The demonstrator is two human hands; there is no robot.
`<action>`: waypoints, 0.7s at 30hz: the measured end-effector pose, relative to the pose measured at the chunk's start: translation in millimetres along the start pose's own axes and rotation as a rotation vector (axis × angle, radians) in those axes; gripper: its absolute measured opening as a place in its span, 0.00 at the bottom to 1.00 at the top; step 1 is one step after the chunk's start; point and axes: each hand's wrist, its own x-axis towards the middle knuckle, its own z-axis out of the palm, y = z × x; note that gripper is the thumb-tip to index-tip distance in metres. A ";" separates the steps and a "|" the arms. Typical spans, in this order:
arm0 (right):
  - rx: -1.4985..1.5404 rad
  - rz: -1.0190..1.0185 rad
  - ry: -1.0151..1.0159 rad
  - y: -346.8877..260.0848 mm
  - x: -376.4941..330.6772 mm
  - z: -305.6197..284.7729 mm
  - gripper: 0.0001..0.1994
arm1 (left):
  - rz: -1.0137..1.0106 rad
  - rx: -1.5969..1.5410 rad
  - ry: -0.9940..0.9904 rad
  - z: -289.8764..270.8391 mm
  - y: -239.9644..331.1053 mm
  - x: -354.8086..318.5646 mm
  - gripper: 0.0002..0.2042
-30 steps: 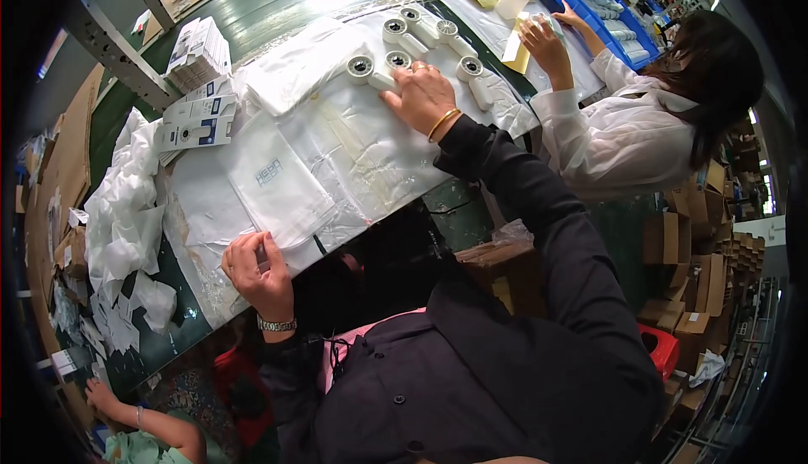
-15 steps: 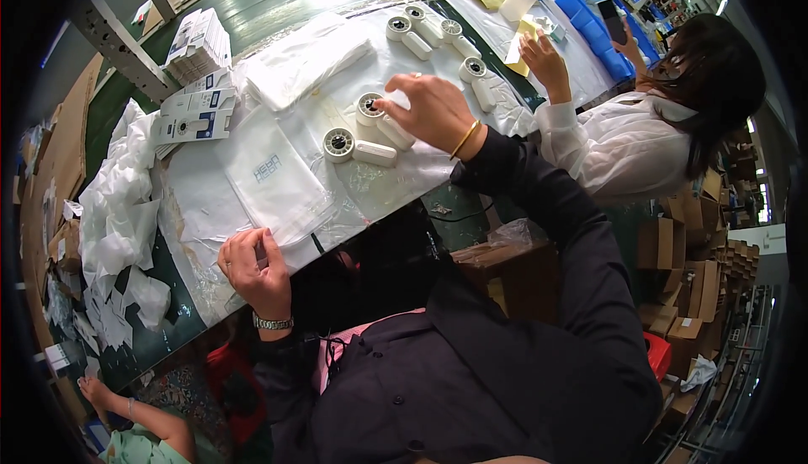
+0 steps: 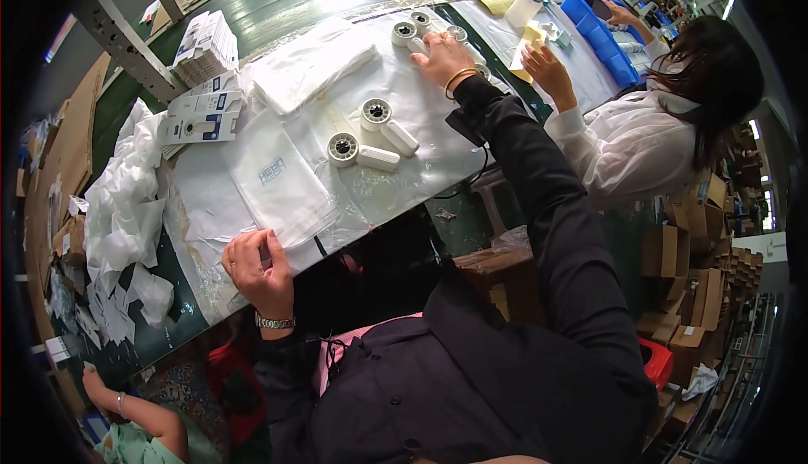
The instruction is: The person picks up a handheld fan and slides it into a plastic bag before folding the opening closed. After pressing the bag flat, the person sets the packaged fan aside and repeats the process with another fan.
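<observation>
Seen from the head camera, the person's right hand reaches far across the green counter, fingers spread open and resting flat on a cluster of small white cylindrical devices lying on clear plastic sheeting. Nearer the body, two more white devices lie side by side on the sheeting, while the left hand is closed, pinching the near edge of a clear plastic bag. A co-worker in white sits to the right, one hand on yellow paper.
</observation>
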 end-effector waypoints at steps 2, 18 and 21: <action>-0.012 0.014 -0.016 0.1 6.3 2.3 0.25 | -0.003 0.005 0.003 -1.0 1.0 0.4 0.04; -0.060 -0.144 -0.004 -18.6 -112.9 -48.8 0.19 | 0.002 0.014 0.001 -2.7 -0.2 0.8 0.04; 0.031 -0.271 0.031 -45.2 -136.8 -55.7 0.18 | -0.011 -0.021 0.023 -2.5 -2.3 -2.5 0.04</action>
